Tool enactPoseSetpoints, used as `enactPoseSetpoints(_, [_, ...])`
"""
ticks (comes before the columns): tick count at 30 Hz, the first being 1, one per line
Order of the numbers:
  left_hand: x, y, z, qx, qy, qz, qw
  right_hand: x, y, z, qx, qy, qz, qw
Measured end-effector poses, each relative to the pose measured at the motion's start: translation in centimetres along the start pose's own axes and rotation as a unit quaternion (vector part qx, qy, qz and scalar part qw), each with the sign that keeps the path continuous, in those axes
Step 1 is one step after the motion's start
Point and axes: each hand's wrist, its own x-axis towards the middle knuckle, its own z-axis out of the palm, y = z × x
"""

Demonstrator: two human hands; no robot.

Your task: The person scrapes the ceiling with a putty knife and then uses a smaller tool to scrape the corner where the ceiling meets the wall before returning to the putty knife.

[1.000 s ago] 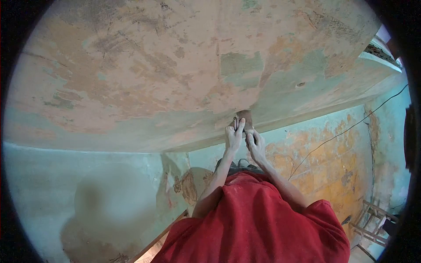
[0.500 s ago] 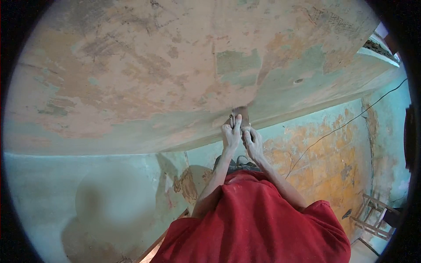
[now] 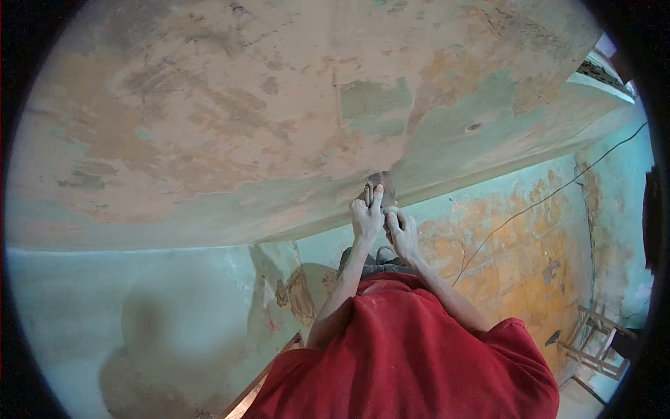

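Observation:
Both my hands are on a flat scraper with a broad, dark brownish blade. The blade's far edge meets the patchy plaster surface, which shows worn beige, brown and pale green paint. My left hand is closed on the scraper's left side, its thumb laid along the blade. A small rolled edge or handle part sticks up beside that thumb. My right hand is closed at the near end, just right of and lower than the left. The fingers underneath are hidden.
A dark cable runs across the green and orange peeling wall at right. A wooden stool-like frame is at the lower right. My shadow falls on the green wall at left. My shoes show past the red shirt.
The scraper and both hands have shifted very slightly relative to the plaster, with the right hand a little lower. Both hands keep their hold, and the view has moved slightly.

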Motion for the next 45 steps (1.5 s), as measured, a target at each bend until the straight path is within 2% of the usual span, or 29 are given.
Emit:
enactPoseSetpoints(1, [0.0,-0.3,0.3,-0.001,-0.003,-0.002,1.000,0.4,0.2,-0.4,-0.062,0.004,-0.058,0.996])
enactPoseSetpoints(4, [0.4,-0.2,0.4,0.017,-0.012,-0.016,1.000,0.6,0.3,-0.3,-0.062,0.011,-0.084,0.994])
enactPoseSetpoints(6, [0.0,2.0,0.5,-0.041,0.029,0.042,0.998,0.8,-0.7,-0.1,-0.057,0.021,-0.091,0.994])
enactPoseSetpoints(7, [-0.2,2.4,0.3,-0.039,0.029,0.037,0.998,0.9,-1.6,0.0,-0.057,0.019,-0.095,0.994])
enactPoseSetpoints(9, [0.0,3.2,-0.3,-0.020,-0.004,-0.039,0.999,0.8,-1.5,-0.1,-0.056,0.012,-0.103,0.993])
enactPoseSetpoints(11, [0.2,-0.6,0.1,-0.010,0.010,-0.017,1.000,1.1,0.5,-0.5,-0.045,-0.023,-0.071,0.996])
enactPoseSetpoints(13, [0.4,-1.1,0.6,-0.004,0.019,0.004,1.000,1.2,0.8,-0.7,-0.064,-0.011,-0.113,0.992])
enactPoseSetpoints(15, [-0.2,1.3,-0.2,-0.024,0.015,-0.047,0.999,0.0,-0.4,0.0,-0.001,-0.022,-0.012,1.000])
enactPoseSetpoints(16, [-0.2,1.0,-0.1,-0.041,0.019,-0.031,0.999,0.0,-0.6,-0.1,0.013,-0.026,0.000,1.000])
enactPoseSetpoints(17, [0.0,0.8,-0.3,-0.041,0.018,-0.032,0.998,0.2,-0.5,-0.3,0.013,-0.025,0.001,1.000])
enactPoseSetpoints(19, [0.4,0.4,-0.7,0.030,-0.053,-0.168,0.984,0.7,-0.3,-1.0,-0.099,-0.027,-0.063,0.993])
enactPoseSetpoints(20, [0.2,0.3,-0.5,0.031,-0.053,-0.167,0.984,0.6,-0.3,-0.8,-0.098,-0.027,-0.065,0.993])
enactPoseSetpoints(22, [0.0,0.2,0.2,0.002,0.067,0.060,0.996,0.5,-0.6,-0.4,-0.101,0.001,-0.091,0.991])
enactPoseSetpoints(26, [0.5,-1.9,0.6,-0.015,0.059,0.088,0.994,0.7,-1.1,-0.8,-0.130,-0.011,-0.075,0.989])
enactPoseSetpoints(28, [1.0,-3.5,1.4,-0.022,0.103,0.139,0.985,0.4,-1.3,-0.5,-0.117,0.007,-0.107,0.987])
enactPoseSetpoints(29, [1.1,-1.0,1.1,-0.024,0.103,0.143,0.984,0.5,-1.8,-0.2,-0.103,0.026,-0.138,0.985])
enactPoseSetpoints(31, [0.1,3.0,-0.1,-0.046,0.081,0.081,0.992,1.0,-3.2,0.1,-0.098,0.017,-0.140,0.985])
enactPoseSetpoints(33, [-0.3,2.8,-0.5,0.000,0.084,0.082,0.993,1.1,-3.2,0.1,-0.090,0.005,-0.153,0.984])
enactPoseSetpoints(35, [0.2,1.3,-0.1,0.040,0.085,0.093,0.991,1.8,0.0,-0.4,-0.072,-0.063,-0.082,0.992])
enactPoseSetpoints(37, [0.0,-2.1,0.8,0.030,0.119,0.083,0.989,2.1,1.0,-0.3,-0.073,-0.048,-0.124,0.988])
enactPoseSetpoints(38, [0.6,-0.7,1.7,-0.017,0.208,0.200,0.957,2.0,-0.2,0.0,-0.056,-0.046,-0.119,0.990])
enactPoseSetpoints(39, [0.4,0.2,1.2,-0.015,0.208,0.197,0.958,1.4,-1.1,0.2,-0.041,-0.048,-0.107,0.992])
enactPoseSetpoints(41, [-0.4,4.2,-0.8,-0.014,0.090,0.043,0.995,1.2,-1.9,0.5,-0.027,-0.051,-0.140,0.988])
enactPoseSetpoints(42, [0.2,2.7,-0.3,-0.041,0.108,0.111,0.987,1.6,-1.2,0.4,-0.015,-0.073,-0.118,0.990])
enactPoseSetpoints(43, [0.5,1.2,-0.3,-0.043,0.108,0.113,0.987,2.1,-0.3,0.1,-0.004,-0.095,-0.096,0.991])
enactPoseSetpoints(45, [0.0,-1.2,-0.4,0.047,0.087,0.060,0.993,1.9,1.7,0.1,0.019,-0.096,-0.115,0.989])
